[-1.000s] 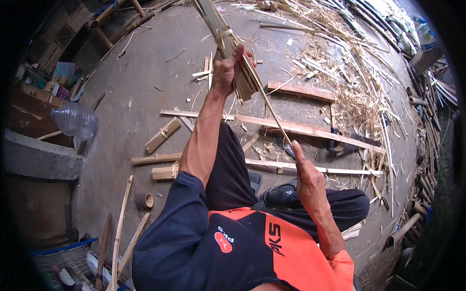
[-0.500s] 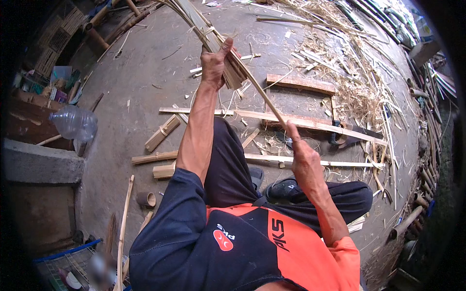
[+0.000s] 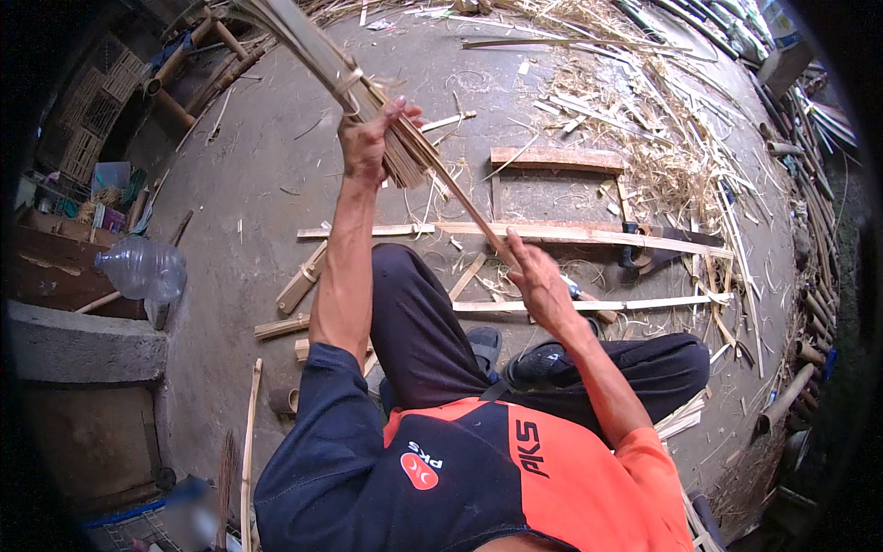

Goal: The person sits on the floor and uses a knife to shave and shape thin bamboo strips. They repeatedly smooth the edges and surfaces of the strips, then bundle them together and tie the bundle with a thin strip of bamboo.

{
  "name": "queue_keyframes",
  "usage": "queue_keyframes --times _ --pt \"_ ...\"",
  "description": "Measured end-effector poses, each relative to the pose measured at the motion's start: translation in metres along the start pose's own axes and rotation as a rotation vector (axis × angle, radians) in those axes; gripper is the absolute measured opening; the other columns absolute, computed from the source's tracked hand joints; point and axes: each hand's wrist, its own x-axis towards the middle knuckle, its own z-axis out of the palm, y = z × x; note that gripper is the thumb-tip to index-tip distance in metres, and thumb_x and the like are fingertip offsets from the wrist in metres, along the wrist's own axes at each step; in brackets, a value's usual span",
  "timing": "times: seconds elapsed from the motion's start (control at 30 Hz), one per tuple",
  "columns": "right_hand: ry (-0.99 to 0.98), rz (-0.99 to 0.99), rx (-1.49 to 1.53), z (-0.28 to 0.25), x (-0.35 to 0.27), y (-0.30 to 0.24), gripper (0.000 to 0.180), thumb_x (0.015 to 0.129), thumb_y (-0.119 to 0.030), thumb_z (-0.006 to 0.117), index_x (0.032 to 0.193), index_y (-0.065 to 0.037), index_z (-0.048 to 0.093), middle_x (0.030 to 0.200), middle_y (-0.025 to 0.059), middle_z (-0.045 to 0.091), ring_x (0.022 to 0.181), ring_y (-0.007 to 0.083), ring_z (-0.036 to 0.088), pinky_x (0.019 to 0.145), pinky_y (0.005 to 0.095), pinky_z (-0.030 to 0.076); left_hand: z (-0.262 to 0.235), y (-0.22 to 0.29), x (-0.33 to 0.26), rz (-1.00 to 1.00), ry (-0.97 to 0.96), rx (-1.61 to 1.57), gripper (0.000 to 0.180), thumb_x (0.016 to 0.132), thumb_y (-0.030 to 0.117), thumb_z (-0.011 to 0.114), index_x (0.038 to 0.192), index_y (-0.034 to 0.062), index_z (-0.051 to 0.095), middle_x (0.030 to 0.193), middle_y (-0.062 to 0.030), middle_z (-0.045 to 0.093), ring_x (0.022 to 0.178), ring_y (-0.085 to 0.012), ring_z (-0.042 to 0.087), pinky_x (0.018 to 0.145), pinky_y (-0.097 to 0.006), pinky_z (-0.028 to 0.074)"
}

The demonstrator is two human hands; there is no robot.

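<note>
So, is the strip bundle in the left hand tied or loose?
Tied: a pale band wraps the bundle just beyond the left hand.

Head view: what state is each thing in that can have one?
Left hand, closed around the strip bundle.
Strip bundle, tied, tilted.
Right hand, at the near end of the long strip; grip unclear.
Saw, lying crossed by a pale slat.
Short bundle, tied, partly hidden.
Bamboo tube, on its side.
Shavings, loose, scattered.
</note>
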Motion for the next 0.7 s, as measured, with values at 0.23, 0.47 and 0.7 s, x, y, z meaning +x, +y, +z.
queue_keyframes --times 0.23,0.47,0.7 --pt "0.274 -0.014 0.285 -0.093 0.094 -0.038 0.068 0.080 -0.016 0.063 0.135 -0.001 0.026 0.123 0.0232 0.046 0.115 0.0310 0.046 0.099 0.0389 0.036 -0.024 -0.032 -0.017 0.309 -0.087 0.662 0.029 0.069 0.011 0.070 0.093 0.0052 0.055 0.073 -0.0022 0.060 0.064 -0.0140 0.060 0.057 -0.029 0.049" --pt "0.286 -0.054 0.510 -0.084 0.143 -0.071 0.087 0.077 -0.033 0.065 0.138 0.000 0.013 0.124 0.0264 0.043 0.117 0.0339 0.042 0.101 0.0447 0.033 -0.048 -0.088 -0.049 0.379 0.064 0.747 0.048 0.069 0.011 0.070 0.111 0.0059 0.047 0.087 -0.0097 0.062 0.074 -0.0159 0.062 0.066 -0.030 0.050" --pt "0.192 -0.164 0.640 -0.026 0.224 -0.103 0.077 0.063 -0.027 0.078 0.120 0.002 0.036 0.109 0.0204 0.047 0.103 0.0272 0.047 0.088 0.0366 0.038 -0.034 -0.082 -0.043 0.141 -0.047 0.432 0.027 0.068 0.012 0.075 0.087 0.0022 0.059 0.067 -0.0024 0.060 0.063 -0.0082 0.057 0.058 -0.026 0.047"
